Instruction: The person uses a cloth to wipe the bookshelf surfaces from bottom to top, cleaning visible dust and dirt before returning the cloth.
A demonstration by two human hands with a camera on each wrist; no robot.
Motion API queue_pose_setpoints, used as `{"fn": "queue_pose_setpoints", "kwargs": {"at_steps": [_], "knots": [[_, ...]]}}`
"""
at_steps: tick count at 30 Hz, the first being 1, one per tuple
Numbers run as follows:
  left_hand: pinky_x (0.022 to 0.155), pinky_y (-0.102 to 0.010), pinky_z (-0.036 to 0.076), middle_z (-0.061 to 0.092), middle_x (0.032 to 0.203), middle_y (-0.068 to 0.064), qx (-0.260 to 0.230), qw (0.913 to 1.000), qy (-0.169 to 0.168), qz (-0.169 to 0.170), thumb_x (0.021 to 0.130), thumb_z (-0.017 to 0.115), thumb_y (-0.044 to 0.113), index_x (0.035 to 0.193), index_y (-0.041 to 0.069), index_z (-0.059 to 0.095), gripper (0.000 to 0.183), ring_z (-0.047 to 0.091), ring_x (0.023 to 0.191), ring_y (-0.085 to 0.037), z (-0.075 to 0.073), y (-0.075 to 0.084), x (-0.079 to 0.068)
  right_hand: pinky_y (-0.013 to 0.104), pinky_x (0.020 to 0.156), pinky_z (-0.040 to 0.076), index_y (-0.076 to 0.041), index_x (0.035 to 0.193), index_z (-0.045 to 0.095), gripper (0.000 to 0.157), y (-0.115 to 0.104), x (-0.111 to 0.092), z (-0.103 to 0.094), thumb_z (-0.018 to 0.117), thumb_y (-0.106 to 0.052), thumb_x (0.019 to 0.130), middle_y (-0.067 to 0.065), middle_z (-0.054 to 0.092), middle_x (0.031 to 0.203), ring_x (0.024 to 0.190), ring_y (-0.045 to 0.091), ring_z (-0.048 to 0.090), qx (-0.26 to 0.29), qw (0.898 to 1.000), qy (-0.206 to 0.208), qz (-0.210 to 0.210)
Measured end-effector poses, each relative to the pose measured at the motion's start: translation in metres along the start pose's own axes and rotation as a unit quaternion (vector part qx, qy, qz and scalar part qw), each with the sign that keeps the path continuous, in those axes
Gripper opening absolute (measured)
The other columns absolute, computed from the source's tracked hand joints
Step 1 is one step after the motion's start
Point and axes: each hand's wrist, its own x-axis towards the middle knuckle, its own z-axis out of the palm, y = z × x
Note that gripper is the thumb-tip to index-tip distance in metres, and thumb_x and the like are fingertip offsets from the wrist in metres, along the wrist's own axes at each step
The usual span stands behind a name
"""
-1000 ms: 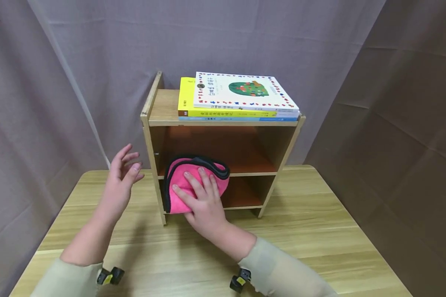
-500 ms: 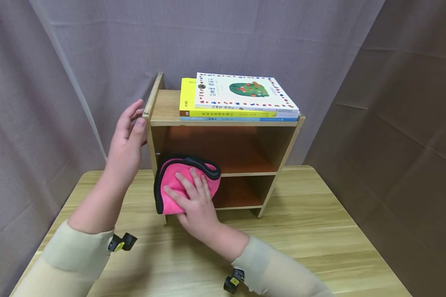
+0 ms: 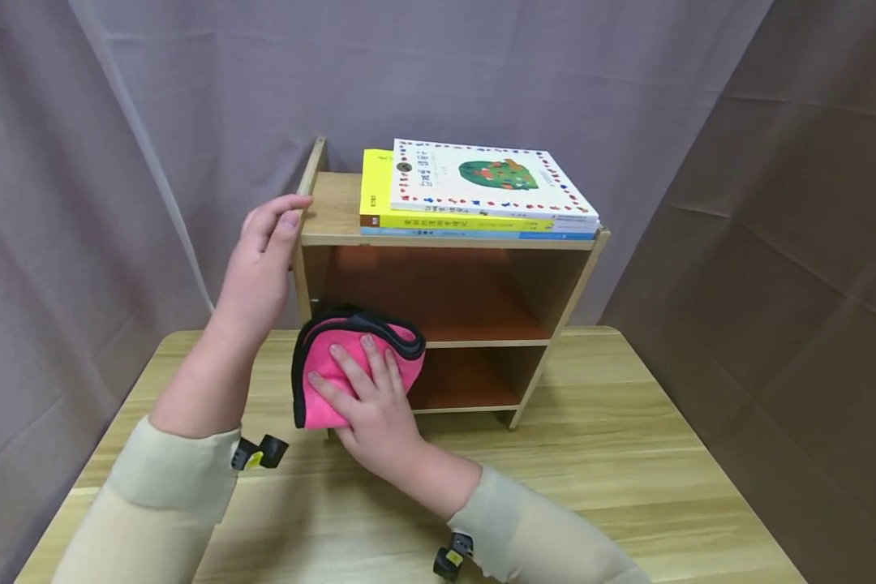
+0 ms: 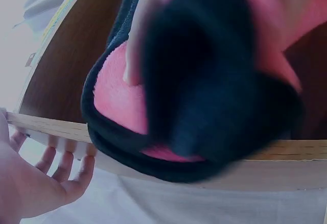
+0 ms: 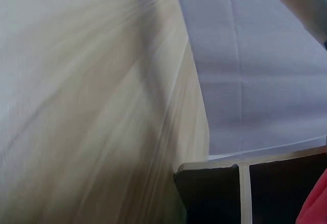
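My right hand [image 3: 380, 414] holds a folded pink cloth [image 3: 409, 373] with black edging, its fingers spread over the front and the thumb tucked below. The cloth covers the lower left front of a small wooden shelf unit [image 3: 482, 344], by its left side panel. My left hand [image 3: 259, 268] touches the top of that panel, fingertips near the upper edge. In the left wrist view, the fingers of the left hand [image 4: 41, 188] lie against the panel's outer face, and the cloth [image 4: 117, 91] fills the middle. The right wrist view shows only a corner of the cloth [image 5: 314, 206].
Several books [image 3: 492, 182] lie stacked on top of the unit, a white cover uppermost over a yellow one. The unit stands on a wood-grain table [image 3: 599, 454]. Grey curtains [image 3: 212, 97] hang behind and a brown one [image 3: 774, 243] on the right.
My left hand has risen from beside the unit to the top of its left panel. My right hand has slid the cloth leftward across the front.
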Motion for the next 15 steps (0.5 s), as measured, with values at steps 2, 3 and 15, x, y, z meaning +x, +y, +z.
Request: {"fn": "queue_pose_setpoints", "kwargs": {"at_steps": [2, 3, 15], "knots": [[0.103, -0.045, 0.033, 0.042, 0.143, -0.004, -0.002, 1.0, 0.0, 0.002, 0.106, 0.041, 0.043, 0.138, 0.019, 0.055, 0.043, 0.04, 0.127, -0.021, 0.0003, -0.001, 0.0008, 0.06, 0.111, 0.03, -0.029, 0.132, 0.064, 0.05, -0.0004, 0.0001, 0.0017, 0.076, -0.031, 0.084, 0.007, 0.041, 0.151, 0.146, 0.038, 0.021, -0.031, 0.999, -0.007, -0.009], [0.104, -0.045, 0.033, 0.042, 0.143, -0.004, -0.003, 1.0, 0.0, 0.003, 0.106, 0.041, 0.043, 0.138, 0.019, 0.055, 0.043, 0.04, 0.127, -0.02, 0.0007, -0.0015, 0.0009, 0.06, 0.111, 0.031, -0.029, 0.132, 0.064, 0.051, -0.0005, -0.0001, 0.0024, 0.076, -0.032, 0.083, 0.007, 0.041, 0.151, 0.146, 0.038, 0.022, -0.044, 0.999, -0.01, -0.013], [0.108, -0.049, 0.031, 0.04, 0.145, -0.002, -0.002, 1.0, 0.006, -0.001, 0.105, 0.041, 0.044, 0.138, 0.021, 0.054, 0.042, 0.037, 0.132, -0.02, 0.0034, -0.0031, 0.0002, 0.056, 0.111, 0.031, -0.029, 0.133, 0.063, 0.047, -0.0004, -0.0034, 0.0044, 0.07, -0.037, 0.088, 0.006, 0.044, 0.149, 0.143, 0.039, 0.029, -0.081, 0.996, -0.019, -0.031]]}}
